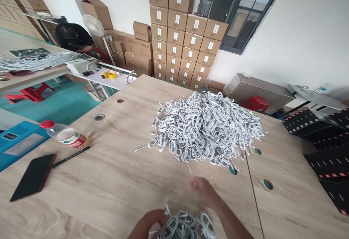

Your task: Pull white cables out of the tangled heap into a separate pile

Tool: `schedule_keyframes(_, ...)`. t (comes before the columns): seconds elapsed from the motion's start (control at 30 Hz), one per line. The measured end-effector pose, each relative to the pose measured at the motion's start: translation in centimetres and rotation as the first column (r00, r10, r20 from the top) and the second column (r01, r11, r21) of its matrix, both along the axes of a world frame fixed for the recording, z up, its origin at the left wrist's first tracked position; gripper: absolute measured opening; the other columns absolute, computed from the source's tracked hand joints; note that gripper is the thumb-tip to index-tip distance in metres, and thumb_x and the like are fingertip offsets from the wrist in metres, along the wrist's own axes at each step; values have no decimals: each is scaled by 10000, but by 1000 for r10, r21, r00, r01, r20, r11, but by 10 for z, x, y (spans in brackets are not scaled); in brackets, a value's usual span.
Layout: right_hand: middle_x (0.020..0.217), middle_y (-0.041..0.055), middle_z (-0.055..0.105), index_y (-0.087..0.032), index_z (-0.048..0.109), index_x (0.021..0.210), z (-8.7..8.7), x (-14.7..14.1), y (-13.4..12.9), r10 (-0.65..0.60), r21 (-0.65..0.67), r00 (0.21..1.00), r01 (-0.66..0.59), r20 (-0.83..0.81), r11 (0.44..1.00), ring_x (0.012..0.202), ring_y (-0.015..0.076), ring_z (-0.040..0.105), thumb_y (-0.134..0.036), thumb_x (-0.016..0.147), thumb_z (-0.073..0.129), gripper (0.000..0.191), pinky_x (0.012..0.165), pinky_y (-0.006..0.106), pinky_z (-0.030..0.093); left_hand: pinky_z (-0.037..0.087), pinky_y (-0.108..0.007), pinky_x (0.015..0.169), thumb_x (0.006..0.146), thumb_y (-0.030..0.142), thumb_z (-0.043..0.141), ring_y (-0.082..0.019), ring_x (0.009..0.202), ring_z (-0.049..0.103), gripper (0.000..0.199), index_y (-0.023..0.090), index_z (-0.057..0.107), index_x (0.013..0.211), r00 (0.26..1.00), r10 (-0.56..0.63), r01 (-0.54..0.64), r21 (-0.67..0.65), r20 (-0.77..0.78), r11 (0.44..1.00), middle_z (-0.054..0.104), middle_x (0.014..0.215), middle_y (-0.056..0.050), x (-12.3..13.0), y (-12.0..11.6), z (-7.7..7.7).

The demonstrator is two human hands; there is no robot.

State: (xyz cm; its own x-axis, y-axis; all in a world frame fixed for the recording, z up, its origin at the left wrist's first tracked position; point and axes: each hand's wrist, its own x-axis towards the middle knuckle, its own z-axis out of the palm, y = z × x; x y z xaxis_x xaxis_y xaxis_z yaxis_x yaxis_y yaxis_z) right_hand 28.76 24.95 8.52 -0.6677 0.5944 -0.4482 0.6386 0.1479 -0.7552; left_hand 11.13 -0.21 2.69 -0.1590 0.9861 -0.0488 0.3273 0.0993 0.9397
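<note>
In the head view my left hand [156, 219] is at the bottom edge, its thumb pressed against a bunch of coiled white cables [185, 226]; its other fingers are hidden. Over the bare wood to the right of that bunch, my right hand [201, 190] is blurred by motion, its fingers seemingly curled. I cannot make out anything in it. Beyond both hands lies a big heap of coiled white cables [207, 126], several with their plugs sticking out onto the table [117, 184].
On the left are a phone [32, 178], a black pen [71, 157], a red-capped bottle [65, 135] and a blue box [19, 142]. Black trays [327, 155] stand at right. The table has round holes and a seam. Cartons [177, 39] are stacked behind; a person [73, 37] sits far left.
</note>
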Motion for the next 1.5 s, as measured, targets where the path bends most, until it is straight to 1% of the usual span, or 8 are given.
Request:
schedule_keyframes(0.2, 1234, 139, 721, -182, 631, 1220, -4, -154, 44, -220, 383, 955, 132, 198, 914, 1102, 265, 688, -358, 905, 651, 361, 854, 324, 477, 567, -312, 874, 826, 173, 498, -189, 1028, 688, 283, 245, 668, 1040, 890, 352, -405, -150, -290, 902, 711, 1157, -65, -61, 111, 12)
schedule_keyframes(0.47, 1103, 95, 778, -202, 579, 1263, -23, -165, 54, -203, 465, 915, 20, 347, 885, 1028, 253, 731, -246, 950, 577, 316, 799, 311, 480, 477, -324, 816, 781, 191, 646, -231, 973, 658, 167, 244, 673, 937, 820, 470, -551, -228, -327, 802, 684, 1075, -63, -115, 204, -9)
schedule_keyframes(0.63, 1108, 119, 773, -188, 552, 1347, -26, -160, 52, -232, 459, 910, 54, 343, 887, 1032, 274, 716, -232, 922, 594, 429, 801, 339, 477, 436, -300, 749, 817, 274, 580, -193, 828, 613, 77, 235, 646, 804, 810, 525, -578, -210, -262, 788, 646, 886, -28, -112, 185, -13)
schedule_keyframes(0.77, 1011, 100, 779, -205, 691, 1063, -27, -160, 61, -276, 392, 907, 140, 318, 909, 911, 261, 713, -335, 915, 595, 219, 726, 331, 470, 435, -294, 713, 770, 358, 566, -173, 735, 570, 146, 224, 611, 730, 777, 603, -629, -190, -179, 754, 589, 752, -4, -108, 153, -10)
schedule_keyframes(1.03, 636, -15, 598, -223, 607, 772, -5, -112, 61, -280, 27, 950, 286, -138, 958, 534, 155, 550, -370, 852, 516, 191, 517, 263, 416, 361, -264, 535, 715, 678, 585, -132, 545, 457, 471, 210, 633, 746, 741, 666, -640, -211, 88, 739, 572, 593, 21, -90, 121, -1)
schedule_keyframes(1.2, 585, -64, 501, -228, 571, 764, 3, -31, 14, -211, -155, 968, 189, -139, 970, 465, 122, 452, -392, 761, 546, 166, 455, 246, 355, 425, -267, 562, 652, 703, 675, -162, 634, 551, 509, 203, 675, 747, 723, 670, -636, -216, 169, 741, 659, 689, -18, -87, 108, 4)
schedule_keyframes(1.37, 592, -57, 494, -213, 598, 715, -7, 35, -43, -80, -60, 996, 77, -38, 995, 565, 121, 478, -297, 753, 548, 106, 548, 232, 366, 442, -268, 569, 643, 709, 698, -168, 650, 568, 521, 203, 673, 760, 717, 672, -631, -239, 184, 738, 676, 705, -23, -86, 104, 4)
schedule_keyframes(1.5, 664, -19, 652, -245, 709, 757, -9, 60, -57, 254, 18, 949, -261, 186, 965, 653, 166, 590, -291, 730, 649, 81, 623, 247, 416, 439, -268, 583, 657, 709, 696, -177, 679, 589, 519, 206, 681, 780, 739, 650, -607, -245, 178, 756, 686, 719, -25, -81, 100, 4)
